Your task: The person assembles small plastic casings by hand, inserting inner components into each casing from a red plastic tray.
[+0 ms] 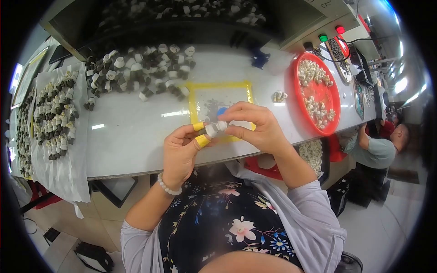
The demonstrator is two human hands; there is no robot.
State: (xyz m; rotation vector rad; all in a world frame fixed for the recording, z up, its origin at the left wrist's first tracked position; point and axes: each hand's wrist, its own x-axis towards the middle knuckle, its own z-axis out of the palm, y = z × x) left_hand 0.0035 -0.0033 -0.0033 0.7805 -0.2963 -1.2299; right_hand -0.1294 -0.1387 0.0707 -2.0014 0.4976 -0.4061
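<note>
In front of my body, above the near edge of the white table [136,154], both hands hold a small white-and-grey figurine [214,129]. My left hand [180,148] pinches its lower left end between thumb and finger, with yellow tape wrapped round both fingertips. From the other side, my right hand [259,127] closes its thumb and fingers on the white upper end. A small round blue thing [221,111] shows beside the right fingertips; I cannot tell whether it is worn, held or lying behind. Behind the hands, a yellow-taped rectangle [194,98] marks the tabletop.
Many white-and-dark pieces [136,68] lie heaped at the back left. White sheeting [79,164] on the left bears rows of figurines. A red round tray [334,107] of small pale pieces stands at right, beside a little cluster [280,96]. Another person [380,150] sits far right.
</note>
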